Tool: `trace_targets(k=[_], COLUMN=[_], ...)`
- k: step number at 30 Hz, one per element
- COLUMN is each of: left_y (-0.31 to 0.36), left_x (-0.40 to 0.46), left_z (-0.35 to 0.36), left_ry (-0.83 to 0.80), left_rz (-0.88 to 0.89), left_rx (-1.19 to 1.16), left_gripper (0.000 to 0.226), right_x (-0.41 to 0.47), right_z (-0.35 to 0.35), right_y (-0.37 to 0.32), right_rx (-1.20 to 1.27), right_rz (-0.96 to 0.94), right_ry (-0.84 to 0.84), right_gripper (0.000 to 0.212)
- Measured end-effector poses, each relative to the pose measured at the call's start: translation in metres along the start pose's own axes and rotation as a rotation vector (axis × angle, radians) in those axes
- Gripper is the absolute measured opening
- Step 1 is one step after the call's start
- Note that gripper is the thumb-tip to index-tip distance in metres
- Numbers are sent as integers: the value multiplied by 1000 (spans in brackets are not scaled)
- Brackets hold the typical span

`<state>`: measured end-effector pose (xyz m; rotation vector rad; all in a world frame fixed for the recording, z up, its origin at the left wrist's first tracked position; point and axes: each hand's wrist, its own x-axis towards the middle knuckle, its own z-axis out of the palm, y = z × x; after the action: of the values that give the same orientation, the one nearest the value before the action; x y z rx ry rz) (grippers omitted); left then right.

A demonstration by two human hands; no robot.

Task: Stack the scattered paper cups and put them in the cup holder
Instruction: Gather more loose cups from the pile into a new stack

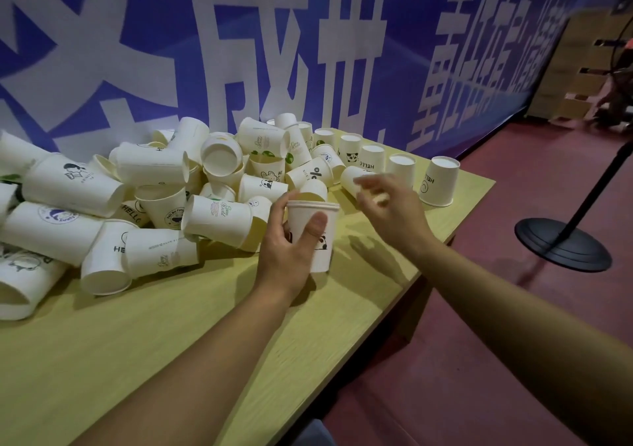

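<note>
Gripped upright in the left hand (291,250), the white panda-print paper cup (317,236) waited — the blurred right hand (387,205), loose-fingered and empty at two o'clock, should seat the next squarely.

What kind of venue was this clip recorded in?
Probably an event or exhibition hall rather than a home: a large blue banner with big white characters runs behind the wooden table, a black stanchion base stands on the red floor, and cardboard boxes are stacked beyond.

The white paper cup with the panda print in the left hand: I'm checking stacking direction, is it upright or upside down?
Upright: the white paper cup with the panda print has its rolled rim on top, gripped by the left hand.
</note>
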<state>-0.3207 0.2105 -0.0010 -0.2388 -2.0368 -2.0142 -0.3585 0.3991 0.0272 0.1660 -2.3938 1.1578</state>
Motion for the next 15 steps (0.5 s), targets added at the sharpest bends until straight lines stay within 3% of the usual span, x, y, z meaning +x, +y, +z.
trace_targets(k=[4, 8, 11, 15], left_y=[2, -3, -2, -3], left_x=[-1, -3, -5, -4], left_z=[-4, -9, -9, -9], left_ry=[-66, -137, -179, -188], left_rz=[7, 85, 131, 146], left_rx=[-66, 11, 40, 41], left_gripper=[50, 72, 63, 61], right_x=[56, 74, 75, 71], right_z=[3, 12, 16, 11], right_y=[10, 17, 14, 5], right_rx=[-527, -780, -781, -542], right_rz=[-8, -34, -2, 133], right_ry=[-152, -274, -239, -301], right_gripper=[49, 56, 52, 51])
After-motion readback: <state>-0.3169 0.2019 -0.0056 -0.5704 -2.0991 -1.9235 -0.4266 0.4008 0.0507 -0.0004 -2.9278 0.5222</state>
